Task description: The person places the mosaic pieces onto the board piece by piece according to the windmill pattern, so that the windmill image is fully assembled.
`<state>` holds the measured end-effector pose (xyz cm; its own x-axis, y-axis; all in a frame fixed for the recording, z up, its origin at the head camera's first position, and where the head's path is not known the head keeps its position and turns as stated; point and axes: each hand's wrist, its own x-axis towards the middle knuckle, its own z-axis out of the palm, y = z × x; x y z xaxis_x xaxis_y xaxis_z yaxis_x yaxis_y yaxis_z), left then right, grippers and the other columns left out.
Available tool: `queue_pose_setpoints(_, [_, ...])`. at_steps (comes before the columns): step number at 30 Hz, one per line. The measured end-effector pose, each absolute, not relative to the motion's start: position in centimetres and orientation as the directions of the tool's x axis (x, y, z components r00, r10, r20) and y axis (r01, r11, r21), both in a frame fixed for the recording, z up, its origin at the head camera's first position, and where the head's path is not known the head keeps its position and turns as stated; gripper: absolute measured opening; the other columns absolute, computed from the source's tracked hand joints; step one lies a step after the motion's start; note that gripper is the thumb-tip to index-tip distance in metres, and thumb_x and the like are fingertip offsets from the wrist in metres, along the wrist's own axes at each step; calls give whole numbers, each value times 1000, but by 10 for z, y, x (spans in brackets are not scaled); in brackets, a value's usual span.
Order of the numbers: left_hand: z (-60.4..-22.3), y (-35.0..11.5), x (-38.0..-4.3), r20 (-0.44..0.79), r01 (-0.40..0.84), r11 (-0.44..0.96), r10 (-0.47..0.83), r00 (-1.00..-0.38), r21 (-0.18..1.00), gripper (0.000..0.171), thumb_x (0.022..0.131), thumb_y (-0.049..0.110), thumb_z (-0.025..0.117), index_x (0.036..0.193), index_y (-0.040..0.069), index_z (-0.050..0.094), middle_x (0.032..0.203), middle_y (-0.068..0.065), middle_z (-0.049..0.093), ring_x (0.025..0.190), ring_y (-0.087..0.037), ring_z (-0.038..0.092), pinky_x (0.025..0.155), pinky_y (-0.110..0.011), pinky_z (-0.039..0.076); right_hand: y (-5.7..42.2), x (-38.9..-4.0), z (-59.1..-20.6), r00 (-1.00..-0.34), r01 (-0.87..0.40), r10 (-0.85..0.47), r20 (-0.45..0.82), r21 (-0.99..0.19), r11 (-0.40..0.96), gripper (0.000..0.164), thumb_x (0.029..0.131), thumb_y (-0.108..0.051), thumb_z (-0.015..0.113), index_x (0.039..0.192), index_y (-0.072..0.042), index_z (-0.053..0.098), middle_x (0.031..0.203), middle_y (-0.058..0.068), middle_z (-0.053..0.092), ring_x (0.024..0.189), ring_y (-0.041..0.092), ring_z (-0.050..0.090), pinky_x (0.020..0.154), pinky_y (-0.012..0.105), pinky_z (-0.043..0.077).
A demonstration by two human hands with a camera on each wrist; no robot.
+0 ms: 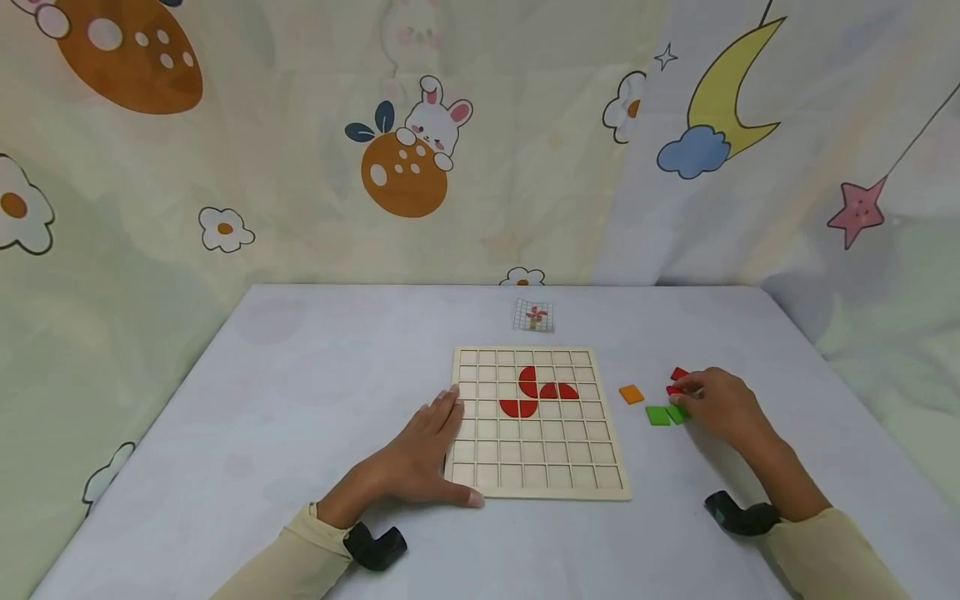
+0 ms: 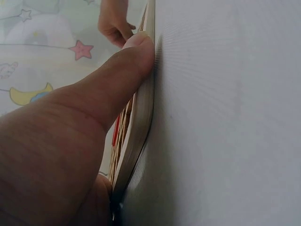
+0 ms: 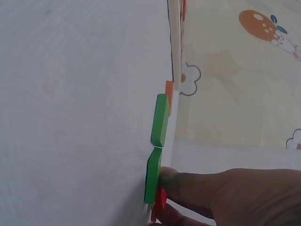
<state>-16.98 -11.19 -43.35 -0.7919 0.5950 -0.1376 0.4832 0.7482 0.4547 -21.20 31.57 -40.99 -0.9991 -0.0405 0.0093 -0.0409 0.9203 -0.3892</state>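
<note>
A wooden grid board [image 1: 540,475] lies on the table, with several red curved pieces [image 1: 528,381] set in its cells in a pinwheel shape. My left hand [image 1: 420,450] rests at the board's left side, fingers along the edge and thumb at the front left corner; the left wrist view shows that thumb [image 2: 117,75] against the wooden rim. To the right of the board, my right hand [image 1: 723,406] pinches a red piece [image 3: 161,197] between thumb and fingers, low over the table. Beside it lie another red piece [image 1: 679,373] and two green pieces [image 1: 657,416].
An orange square piece [image 1: 632,394] lies between the board and the green pieces. Behind the board is a small picture card [image 1: 533,316] with a red pinwheel on a grid. A patterned cloth [image 1: 300,150] hangs behind the white table [image 1: 337,358].
</note>
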Motion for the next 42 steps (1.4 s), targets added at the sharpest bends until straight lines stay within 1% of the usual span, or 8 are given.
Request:
queue_pose_setpoints(6, [-433, -113, -170, -133, 479, 741, 596, -792, 471, 127, 73, 73, 67, 154, -2, 7, 161, -14, -6, 147, -27, -7, 115, -49, 5, 310, -214, -410, -995, -92, -64, 79, -435, 896, 20, 82, -2, 76, 98, 9, 68, 86, 17, 65, 81, 33, 56, 65, 41, 50])
queue_pose_setpoints(13, [-434, -109, -171, -137, 478, 740, 598, -790, 473, 126, 72, 72, 68, 155, -1, 6, 162, -13, -7, 147, -26, -7, 116, -47, 4, 313, -211, -407, -990, -122, -78, 117, -430, 894, 12, 86, -3, 72, 93, 7, 72, 87, 16, 65, 80, 30, 55, 63, 35, 46])
queue_pose_setpoints(18, [-433, -106, -170, -137, 487, 733, 608, -782, 475, 126, 73, 73, 68, 154, -2, 7, 161, -14, -6, 147, -27, -7, 115, -48, 5, 312, -209, -406, -976, -166, -83, 204, -439, 883, 16, 87, 2, 69, 102, 8, 72, 89, 16, 60, 79, 28, 54, 61, 31, 46])
queue_pose_setpoints(21, [-432, -107, -169, -144, 481, 742, 601, -787, 468, 126, 72, 72, 68, 154, -2, 7, 161, -14, -5, 147, -27, -6, 115, -49, 6, 307, -210, -405, -967, -199, -101, 233, -450, 871, 20, 89, 7, 63, 107, 8, 71, 90, 18, 56, 78, 28, 53, 61, 32, 47])
queue_pose_setpoints(25, [-430, -109, -168, -145, 476, 748, 593, -792, 463, 126, 72, 72, 68, 154, -2, 8, 161, -15, -5, 147, -27, -5, 115, -49, 6, 297, -212, -401, -966, -222, -128, 223, -476, 851, 25, 89, 10, 57, 112, 10, 68, 94, 21, 55, 81, 31, 53, 66, 38, 50])
queue_pose_setpoints(32, [-430, -111, -168, -141, 472, 745, 592, -793, 472, 125, 73, 71, 70, 154, -2, 8, 161, -15, -4, 147, -28, -5, 115, -50, 6, 282, -213, -401, -963, -243, -142, 231, -504, 829, 25, 89, 9, 60, 113, 9, 67, 96, 19, 58, 87, 34, 57, 73, 46, 53])
queue_pose_setpoints(38, [-431, -111, -169, -139, 475, 745, 593, -793, 469, 126, 73, 71, 69, 154, -3, 8, 161, -15, -5, 147, -29, -5, 115, -49, 6, 269, -214, -400, -964, -249, -149, 222, -539, 805, 26, 89, 8, 61, 114, 7, 68, 96, 15, 59, 86, 30, 59, 71, 39, 53])
queue_pose_setpoints(42, [-430, -111, -169, -141, 474, 745, 593, -793, 469, 126, 73, 72, 68, 154, -2, 8, 161, -15, -5, 147, -28, -6, 115, -49, 5, 257, -214, -400, -970, -239, -170, 173, -570, 786, 23, 90, 6, 62, 112, 5, 70, 96, 11, 60, 85, 26, 59, 66, 33, 50])
